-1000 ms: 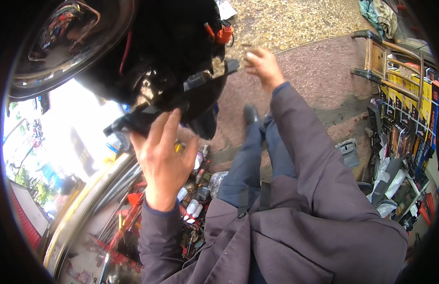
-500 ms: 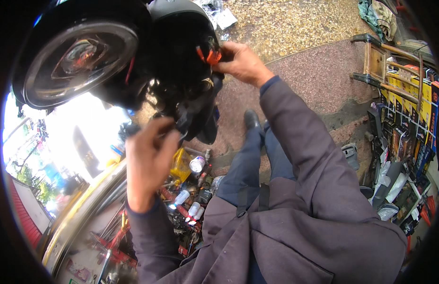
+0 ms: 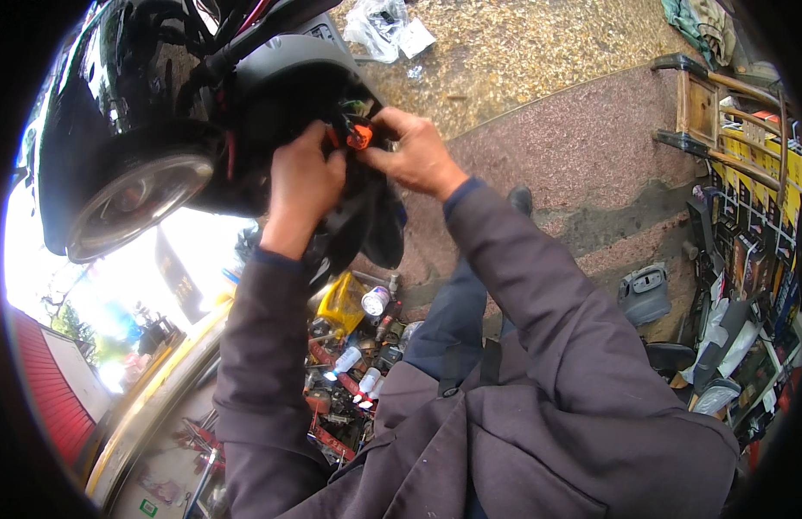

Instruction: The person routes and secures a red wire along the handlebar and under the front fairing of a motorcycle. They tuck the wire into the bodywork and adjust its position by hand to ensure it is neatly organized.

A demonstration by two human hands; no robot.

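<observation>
At the black front body of a scooter-like vehicle [image 3: 124, 95], both hands meet around bright orange parts. My right hand [image 3: 416, 156] pinches an orange plastic connector [image 3: 358, 136] between thumb and fingers, with thin wires rising just behind it. My left hand [image 3: 304, 186] is closed, its thumb and fingertips against a smaller orange piece [image 3: 333, 136] beside the connector. Its fingers partly hide that piece. A round headlamp [image 3: 141, 195] with a clear lens lies left of my hands.
Below my left forearm, tools, bottles and a yellow bag [image 3: 340, 304] crowd together. A white-lidded can [image 3: 376, 300] stands beside the bag. To the right are a wooden stool [image 3: 690, 102], a grey plastic case [image 3: 645, 294] and stacked boxes [image 3: 760, 199]. Clear plastic wrap [image 3: 375, 30] lies on the far floor.
My left hand has risen to the orange parts beside my right hand. The right hand, still holding the connector, sits slightly lower and further left. The headlamp appears lower as the view shifted.
</observation>
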